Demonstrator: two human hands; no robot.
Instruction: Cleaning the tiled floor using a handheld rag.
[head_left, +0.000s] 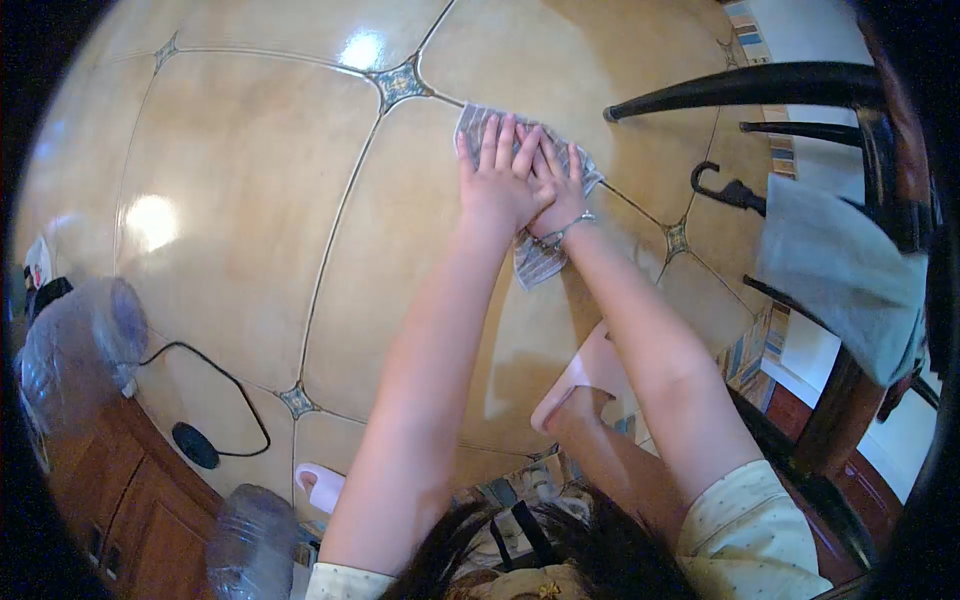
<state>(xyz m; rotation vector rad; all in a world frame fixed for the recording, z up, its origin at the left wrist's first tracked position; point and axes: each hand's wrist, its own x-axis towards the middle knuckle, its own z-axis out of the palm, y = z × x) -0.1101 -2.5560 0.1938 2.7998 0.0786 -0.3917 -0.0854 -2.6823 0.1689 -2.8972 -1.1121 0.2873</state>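
A grey striped cloth (540, 266) lies spread on the tiled floor ahead of me. My left hand (498, 187) rests flat on it with the fingers stretched out and apart. Close against it on the right, my right hand (562, 192) also presses down on the cloth, fingers extended, partly covered by the left hand. A bracelet (580, 222) circles my right wrist. Both hands hide the middle of the cloth, while its corners show above and below them.
Dark chair legs (740, 85) and a hooked umbrella handle (725, 187) stand at right, near a hanging pale cloth (835, 270). Pink slippers (583, 375) are on my feet. A black cable (240, 385), plastic-wrapped bundles (85, 340) and a wooden cabinet (150, 500) are at left.
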